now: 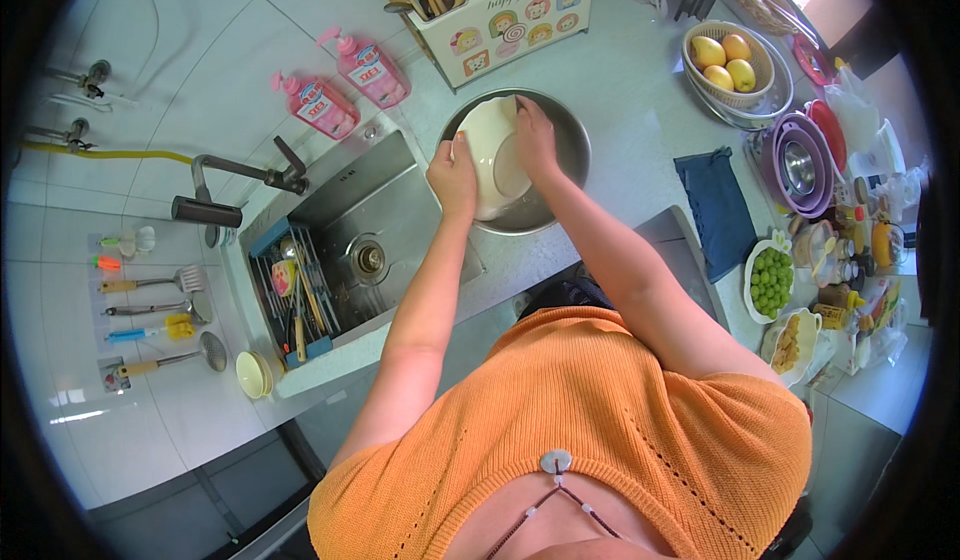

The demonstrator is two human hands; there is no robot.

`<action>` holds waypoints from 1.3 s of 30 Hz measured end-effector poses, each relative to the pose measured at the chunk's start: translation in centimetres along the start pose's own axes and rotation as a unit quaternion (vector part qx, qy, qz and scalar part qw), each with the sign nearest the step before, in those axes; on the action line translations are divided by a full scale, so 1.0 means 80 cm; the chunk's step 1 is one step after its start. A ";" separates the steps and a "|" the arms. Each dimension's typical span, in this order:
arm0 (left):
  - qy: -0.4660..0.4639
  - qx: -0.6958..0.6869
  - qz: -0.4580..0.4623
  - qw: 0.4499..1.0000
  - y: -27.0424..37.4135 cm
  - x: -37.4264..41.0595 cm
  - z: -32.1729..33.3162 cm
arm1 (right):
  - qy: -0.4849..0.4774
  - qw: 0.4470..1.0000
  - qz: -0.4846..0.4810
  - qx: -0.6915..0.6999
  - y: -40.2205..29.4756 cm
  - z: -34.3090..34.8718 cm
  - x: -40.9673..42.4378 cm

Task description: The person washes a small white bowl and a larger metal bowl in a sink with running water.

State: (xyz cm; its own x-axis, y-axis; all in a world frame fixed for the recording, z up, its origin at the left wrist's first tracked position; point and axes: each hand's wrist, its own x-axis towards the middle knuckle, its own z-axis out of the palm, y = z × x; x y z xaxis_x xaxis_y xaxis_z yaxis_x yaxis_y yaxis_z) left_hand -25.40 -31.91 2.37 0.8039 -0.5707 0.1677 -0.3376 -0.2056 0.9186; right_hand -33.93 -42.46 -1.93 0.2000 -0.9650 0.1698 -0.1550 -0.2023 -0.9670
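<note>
A white ceramic bowl [487, 162] is tilted over a round stainless steel basin [570, 147], its foot ring turned up towards me. My left hand [454, 181] grips the bowl at its left side, thumb on the outer wall. At the far rim on the right, my right hand [535, 138] holds the bowl, fingers bent over the edge. A small dark patch shows beside those fingertips; what it is I cannot tell. The bowl hides much of the basin's inside.
Left of the basin is a steel sink [382, 207] with a utensil rack [296, 290] and a dark faucet [281, 177]. Two pink pump bottles [322, 106] stand behind. A cartoon-printed utensil holder [517, 23], fruit basket [727, 64], blue cloth [716, 207] and green grapes [770, 282] surround the worktop.
</note>
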 end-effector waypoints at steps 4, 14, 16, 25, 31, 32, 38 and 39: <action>0.013 -0.012 0.007 1.000 -0.005 0.002 -0.001 | 0.027 0.991 0.125 0.036 0.022 0.008 -0.002; 0.023 -0.086 0.020 0.996 -0.040 -0.010 -0.002 | -0.004 0.883 0.438 0.171 0.161 0.025 -0.004; 0.028 -0.118 0.044 0.992 -0.027 -0.017 -0.001 | 0.034 0.849 0.476 0.228 0.137 0.019 -0.005; -0.242 -0.344 -0.197 0.885 -0.041 0.033 -0.034 | -0.024 0.970 0.240 -0.033 0.132 0.008 0.010; -0.233 -0.348 -0.214 0.882 -0.025 0.029 -0.028 | 0.005 1.000 -0.007 -0.026 0.012 -0.005 -0.007; -0.245 -0.351 -0.213 0.878 -0.025 0.028 -0.026 | 0.008 0.994 -0.093 -0.051 0.004 -0.004 -0.007; -0.235 -0.330 -0.205 0.891 -0.019 0.018 -0.026 | -0.077 0.925 -0.323 -0.185 -0.080 0.004 -0.046; -0.226 -0.318 -0.199 0.899 -0.020 0.015 -0.026 | -0.083 0.924 -0.320 -0.191 -0.084 0.005 -0.048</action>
State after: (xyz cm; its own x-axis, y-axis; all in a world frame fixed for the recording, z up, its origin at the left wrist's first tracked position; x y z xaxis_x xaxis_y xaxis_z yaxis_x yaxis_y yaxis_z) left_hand -22.82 -30.59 1.84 0.4697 -0.8468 -0.2496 0.3969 -0.0500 0.9165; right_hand -33.25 -37.35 3.85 0.5090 -0.5954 0.6217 -0.2778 -0.7972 -0.5361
